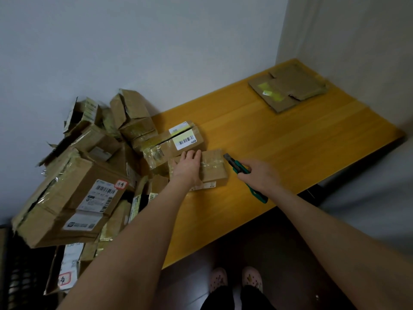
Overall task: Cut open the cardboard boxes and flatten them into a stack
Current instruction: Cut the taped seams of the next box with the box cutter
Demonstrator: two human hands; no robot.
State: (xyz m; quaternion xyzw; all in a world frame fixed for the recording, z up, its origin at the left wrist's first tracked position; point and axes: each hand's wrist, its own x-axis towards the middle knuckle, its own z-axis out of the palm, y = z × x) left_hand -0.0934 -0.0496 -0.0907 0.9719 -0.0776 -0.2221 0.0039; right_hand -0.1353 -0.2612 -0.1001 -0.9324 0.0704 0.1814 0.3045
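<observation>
While your left hand (pixel 188 165) lies flat on top of the small box (pixel 214 168), fingers straight and close together and pointing toward the wall (pixel 156 52), it presses the lid without curling around anything. That small box sits on the table (pixel 290 142) toward its left end, about midway between the near and far edges, with clear tape across its top and a printed label on the side facing you. Your right hand (pixel 260 173) is wrapped around the green utility knife (pixel 240 167), fingers closed on the handle, the handle's tail sticking out behind your wrist toward the near edge. The grey blade end is out and sits just beside the small box's right edge near its far corner; you cannot tell whether it touches the cardboard. Just behind the small box, touching or nearly touching it, lies a labelled box (pixel 176 142) with a white barcode sticker and a slit along its top. To its left, the pile of boxes (pixel 89 175) covers the table's left end and spills past it, many torn, taped and carrying shipping labels. At the far right corner of the table, well apart from your hands, flattened cardboard (pixel 288 88) lies in a low stack. Below the near edge, your 2 feet in pink slippers (pixel 234 280) stand on the dark floor.
</observation>
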